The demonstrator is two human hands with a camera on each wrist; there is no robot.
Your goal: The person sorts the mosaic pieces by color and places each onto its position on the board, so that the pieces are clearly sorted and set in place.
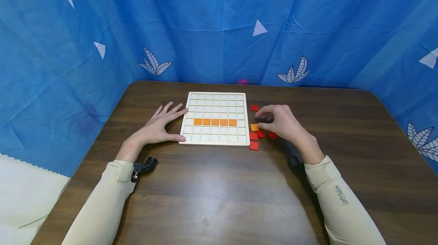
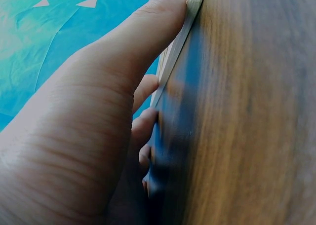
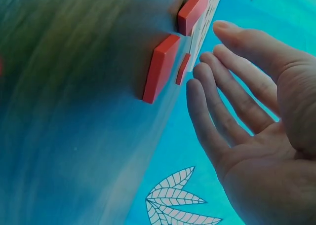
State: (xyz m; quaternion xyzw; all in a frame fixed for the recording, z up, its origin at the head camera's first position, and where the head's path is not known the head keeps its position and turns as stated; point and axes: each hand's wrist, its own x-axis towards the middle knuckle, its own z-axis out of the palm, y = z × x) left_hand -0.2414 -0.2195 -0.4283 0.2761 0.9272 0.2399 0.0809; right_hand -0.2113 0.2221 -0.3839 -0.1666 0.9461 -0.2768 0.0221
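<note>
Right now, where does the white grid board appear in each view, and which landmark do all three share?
Head: the white grid board lies near the centre, the left hand touching its left edge.
Left wrist: only its pale edge, top centre, against that hand.
Right wrist: a pale strip, upper right of centre, near red tiles.
Shared landmark: the blue curtain.

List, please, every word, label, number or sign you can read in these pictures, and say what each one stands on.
"LetsSlim", small, any apostrophe unclear: on the right sleeve.
A faint mark at the outer edge of the left sleeve: too small to read.
I can make out no lettering or numbers on the board, orange tiles or red tiles.
</note>
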